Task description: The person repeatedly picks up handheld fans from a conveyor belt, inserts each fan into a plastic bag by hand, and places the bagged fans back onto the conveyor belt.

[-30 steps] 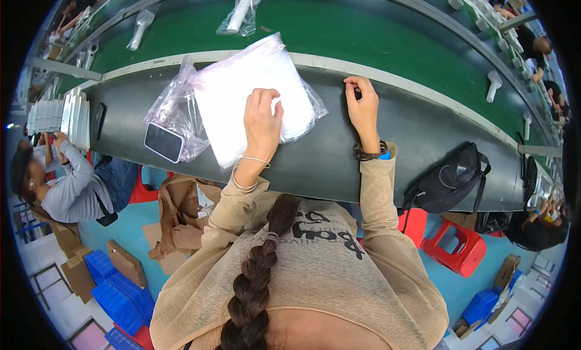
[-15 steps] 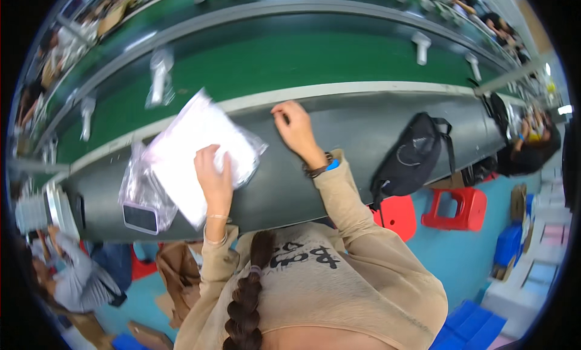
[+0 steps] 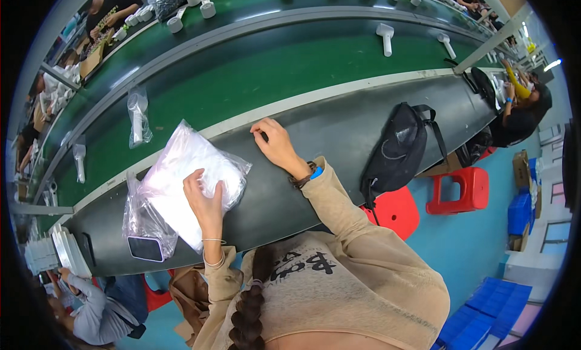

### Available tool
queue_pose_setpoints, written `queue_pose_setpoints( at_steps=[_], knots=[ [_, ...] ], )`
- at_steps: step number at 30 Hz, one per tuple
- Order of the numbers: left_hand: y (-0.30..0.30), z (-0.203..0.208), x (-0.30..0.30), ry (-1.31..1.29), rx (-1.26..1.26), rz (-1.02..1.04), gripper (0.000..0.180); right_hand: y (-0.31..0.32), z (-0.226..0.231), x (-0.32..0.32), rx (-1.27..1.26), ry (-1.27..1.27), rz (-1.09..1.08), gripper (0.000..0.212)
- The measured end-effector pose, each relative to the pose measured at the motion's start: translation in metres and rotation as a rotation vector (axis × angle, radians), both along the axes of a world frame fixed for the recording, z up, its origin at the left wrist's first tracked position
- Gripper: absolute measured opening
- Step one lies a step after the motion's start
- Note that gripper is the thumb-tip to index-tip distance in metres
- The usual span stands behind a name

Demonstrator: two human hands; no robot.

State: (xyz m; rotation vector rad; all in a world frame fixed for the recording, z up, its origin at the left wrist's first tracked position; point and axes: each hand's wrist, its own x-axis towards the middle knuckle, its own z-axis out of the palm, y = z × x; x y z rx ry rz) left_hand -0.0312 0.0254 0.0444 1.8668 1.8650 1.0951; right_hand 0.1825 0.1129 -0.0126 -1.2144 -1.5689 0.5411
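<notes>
My left hand (image 3: 204, 200) lies on a stack of clear plastic bags (image 3: 171, 194), its thumb and fingers spread. My right hand (image 3: 277, 145) is on the dark bench just right of the stack. Its fingers are curled in, and I see nothing held in them. Beside the stack on the left is a crumpled clear plastic bag (image 3: 138, 212). A phone (image 3: 146, 248) with a pale purple edge lies at its near end.
Beyond the bench (image 3: 327, 126) runs a green conveyor belt (image 3: 254, 86) carrying a bagged white handheld device (image 3: 138, 117) and several others. A black backpack (image 3: 396, 147) lies to the right; red stools (image 3: 458, 191) stand below. Co-workers sit at both ends.
My view has tilted, so the near left bench sits lower in the picture. White devices on the belt have shifted left relative to the bench. Both hands keep about the same places.
</notes>
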Motion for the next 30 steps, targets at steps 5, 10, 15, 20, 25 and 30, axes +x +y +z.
queue_pose_setpoints(
  at_steps=[5,10,15,20,25,30],
  knots=[
    [-0.001,-0.018,0.004,-0.031,0.079,0.005,0.031,0.001,0.001,0.002,0.009,-0.019,0.001,0.006],
    [-0.003,-0.04,-0.003,-0.01,0.29,0.046,0.018,0.001,0.004,-0.001,0.005,-0.023,0.008,0.006],
    [-0.006,-0.039,-0.002,-0.085,0.251,0.041,0.01,0.0,-0.001,0.001,0.007,-0.042,0.012,0.007],
    [-0.008,-0.038,-0.004,-0.137,0.22,0.047,0.009,-0.001,-0.002,-0.001,-0.01,-0.048,0.03,0.007],
    [-0.006,-0.033,0.0,-0.185,0.232,0.066,0.01,0.0,-0.003,0.001,-0.008,-0.054,0.004,0.008],
    [-0.005,-0.037,-0.002,-0.218,0.217,0.063,0.013,0.001,-0.003,-0.001,0.01,-0.04,0.009,0.011]
  ],
)
